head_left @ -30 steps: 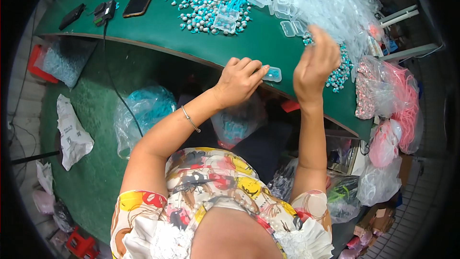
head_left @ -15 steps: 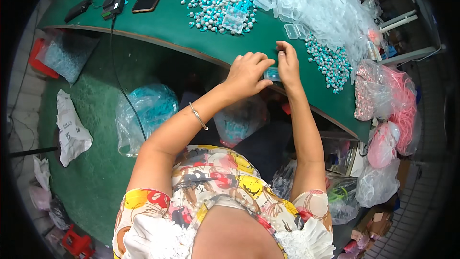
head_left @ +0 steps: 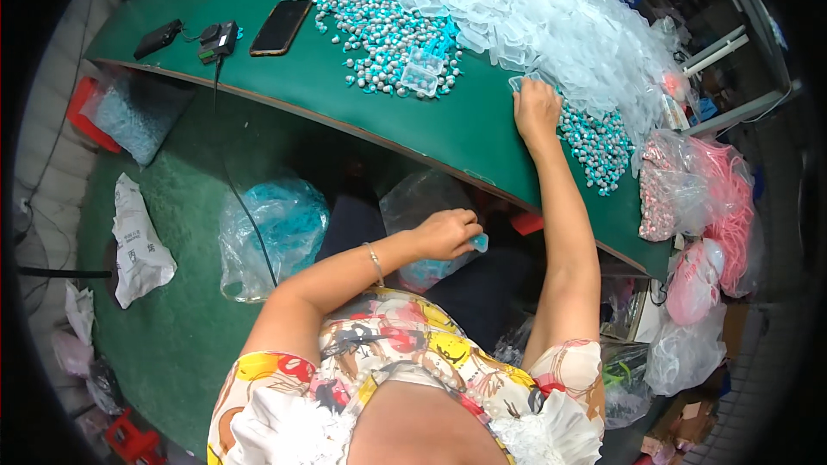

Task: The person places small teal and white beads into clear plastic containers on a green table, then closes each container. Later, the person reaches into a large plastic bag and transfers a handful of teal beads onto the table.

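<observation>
My left hand point(head_left: 450, 234) is closed round a small plastic box point(head_left: 479, 243) with something blue in it, held below the table's front edge, over the lap. Farther forward and to the right, my right hand point(head_left: 537, 112) reaches over the table, its fingers curled on a clear plastic box point(head_left: 516, 83) that shows partly beyond them. Close by that hand lies a pile of small blue-and-silver pieces point(head_left: 597, 151). A larger pile of the same pieces point(head_left: 372, 30) lies to the left, with an open clear box point(head_left: 421, 74) on top.
A big heap of clear boxes point(head_left: 551, 21) covers the back of the green table point(head_left: 345, 108). A phone point(head_left: 281, 27) and a small black device point(head_left: 218, 40) with a cable lie at left. Plastic bags point(head_left: 680, 189) hang at right; a bag of blue pieces point(head_left: 276, 232) stands below.
My hands have parted. The left has drawn back toward the lap with the small box; the right has moved forward to a clear box by the heap. The view has shifted slightly.
</observation>
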Demonstrator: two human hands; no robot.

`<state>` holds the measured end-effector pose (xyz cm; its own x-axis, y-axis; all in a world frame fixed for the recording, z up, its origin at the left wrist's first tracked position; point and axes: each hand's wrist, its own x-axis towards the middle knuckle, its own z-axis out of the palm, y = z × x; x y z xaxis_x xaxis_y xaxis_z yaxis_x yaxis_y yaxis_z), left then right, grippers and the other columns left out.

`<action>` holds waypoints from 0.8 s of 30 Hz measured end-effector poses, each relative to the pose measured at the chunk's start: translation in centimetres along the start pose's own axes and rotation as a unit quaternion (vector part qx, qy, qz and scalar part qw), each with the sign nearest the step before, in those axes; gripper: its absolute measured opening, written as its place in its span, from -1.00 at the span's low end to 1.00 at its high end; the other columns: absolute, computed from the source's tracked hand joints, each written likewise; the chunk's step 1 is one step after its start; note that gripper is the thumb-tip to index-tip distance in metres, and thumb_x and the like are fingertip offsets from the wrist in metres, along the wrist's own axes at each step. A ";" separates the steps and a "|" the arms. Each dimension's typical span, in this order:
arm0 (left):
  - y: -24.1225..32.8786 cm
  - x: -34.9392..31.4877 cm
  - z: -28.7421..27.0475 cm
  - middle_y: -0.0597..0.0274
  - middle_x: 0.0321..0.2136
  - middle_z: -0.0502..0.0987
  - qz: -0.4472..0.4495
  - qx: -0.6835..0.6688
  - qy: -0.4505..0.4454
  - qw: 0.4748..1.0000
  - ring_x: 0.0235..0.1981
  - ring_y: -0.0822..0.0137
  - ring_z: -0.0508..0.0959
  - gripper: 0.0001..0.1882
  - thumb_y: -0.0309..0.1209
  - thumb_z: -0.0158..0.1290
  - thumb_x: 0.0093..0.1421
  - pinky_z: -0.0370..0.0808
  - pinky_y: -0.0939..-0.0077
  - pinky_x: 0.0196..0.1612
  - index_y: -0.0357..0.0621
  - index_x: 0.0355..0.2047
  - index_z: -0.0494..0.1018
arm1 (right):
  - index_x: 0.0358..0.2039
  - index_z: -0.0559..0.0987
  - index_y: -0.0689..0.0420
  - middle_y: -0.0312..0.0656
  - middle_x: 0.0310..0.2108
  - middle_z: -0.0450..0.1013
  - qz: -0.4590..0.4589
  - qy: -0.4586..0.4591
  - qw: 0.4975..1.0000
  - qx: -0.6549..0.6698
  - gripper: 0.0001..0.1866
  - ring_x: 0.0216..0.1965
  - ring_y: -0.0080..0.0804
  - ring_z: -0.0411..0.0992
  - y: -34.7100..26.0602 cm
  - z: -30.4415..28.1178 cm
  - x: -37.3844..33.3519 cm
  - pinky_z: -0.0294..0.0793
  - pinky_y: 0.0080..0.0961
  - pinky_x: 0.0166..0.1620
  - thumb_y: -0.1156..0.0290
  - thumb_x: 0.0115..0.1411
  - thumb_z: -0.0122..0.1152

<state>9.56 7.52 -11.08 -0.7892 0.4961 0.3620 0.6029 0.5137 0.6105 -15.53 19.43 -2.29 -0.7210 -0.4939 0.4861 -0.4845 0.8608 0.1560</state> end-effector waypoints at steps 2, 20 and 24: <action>-1.0 -0.3 2.1 0.08 -0.21 0.46 -0.017 0.016 -0.039 0.999 -0.16 0.05 0.52 -0.62 -0.33 0.23 0.03 0.51 0.22 -0.13 -0.14 -0.13 0.49 | -0.15 0.57 0.10 -0.16 -0.24 0.48 -0.056 0.034 0.998 0.015 -0.62 -0.09 -0.13 0.42 0.2 -0.3 0.1 0.39 -0.13 -0.10 0.25 0.02 0.37; -2.8 7.0 -16.1 0.20 -0.38 0.52 -0.059 0.272 0.250 0.927 -0.31 0.11 0.52 -0.78 -0.43 0.23 -0.05 0.41 0.18 -0.29 -0.05 -0.33 0.54 | 0.17 0.36 -0.15 -0.08 0.07 0.32 0.112 -0.137 0.979 0.106 -0.10 0.16 -0.02 0.27 2.2 -2.9 2.0 0.25 0.13 0.07 0.02 -0.24 0.53; -6.2 8.9 -16.8 0.24 -0.39 0.54 -0.131 0.417 0.166 0.884 -0.29 0.19 0.52 -0.89 -0.40 0.18 -0.03 0.37 0.20 -0.22 -0.03 -0.44 0.57 | 0.12 0.41 -0.05 -0.06 -0.02 0.31 0.015 -0.016 0.962 0.273 -0.25 0.00 -0.09 0.37 0.5 -4.2 -0.1 0.40 -0.19 -0.03 0.41 -0.15 0.49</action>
<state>-3.19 -3.01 0.20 -0.8212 0.1224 0.5573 0.1619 0.9866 0.0219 -13.66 20.41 1.38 -0.7497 -0.4801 0.4556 -0.6443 0.6869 -0.3364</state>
